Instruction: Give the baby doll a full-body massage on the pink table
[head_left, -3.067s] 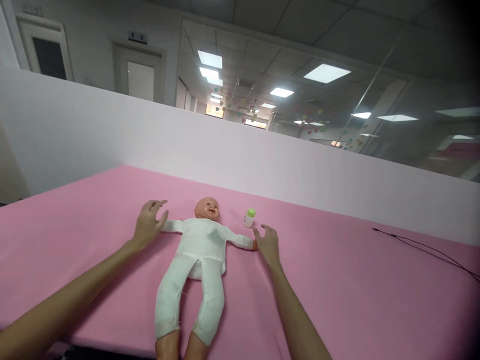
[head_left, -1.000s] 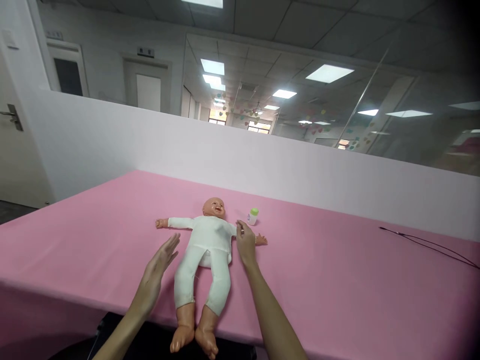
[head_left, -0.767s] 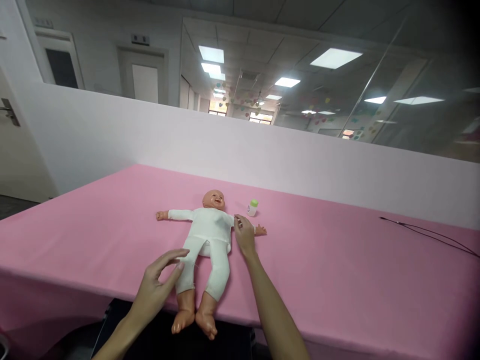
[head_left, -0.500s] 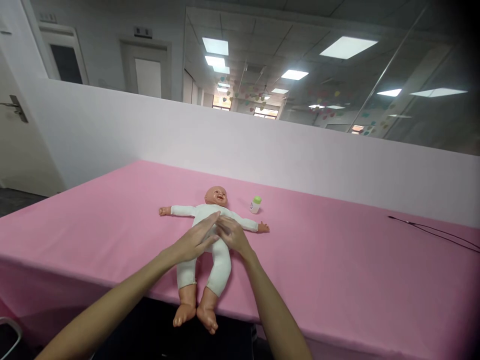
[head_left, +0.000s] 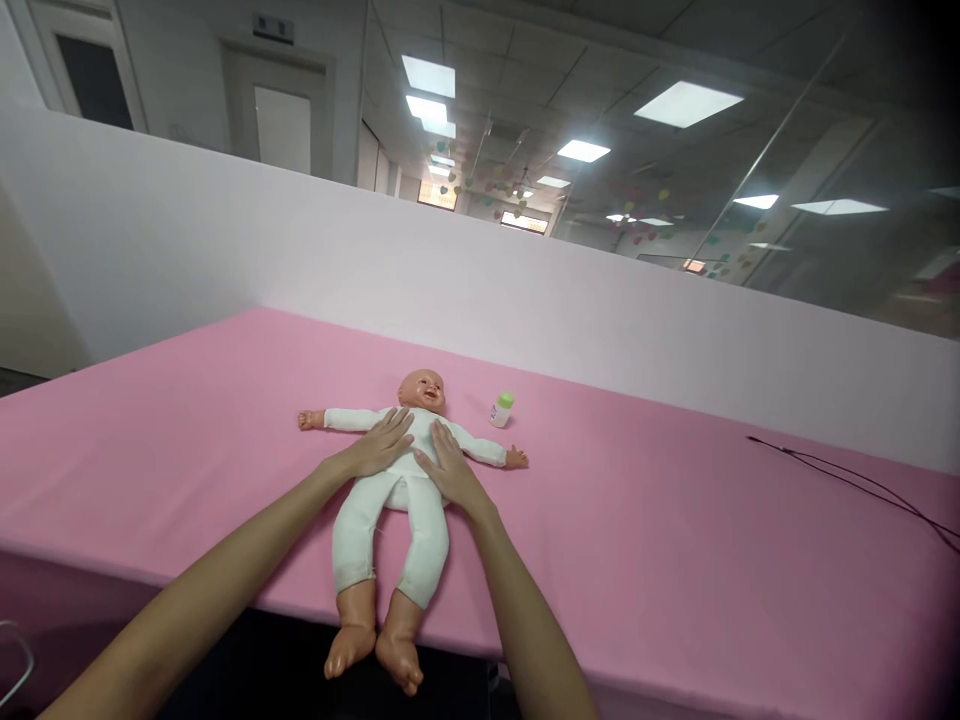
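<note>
A baby doll (head_left: 417, 512) with a white cloth body lies on its back on the pink-covered table, its arms spread and its feet over the front edge. My left hand (head_left: 381, 443) lies flat on the left side of its chest, fingers stretched out. On the right side of the chest rests my right hand (head_left: 451, 468), also flat, with the thumb apart. Neither hand holds anything. A small bottle with a green cap (head_left: 502, 411) stands beyond the doll's arm on the right.
The pink table cover (head_left: 637, 530) stretches to both sides. A thin black cable (head_left: 840, 474) lies at the far right. Behind the table rises a white low wall (head_left: 525, 300) with glass above it.
My hands have moved apart, from close together over the middle of the doll's body to the two sides of its chest. The view has shifted slightly.
</note>
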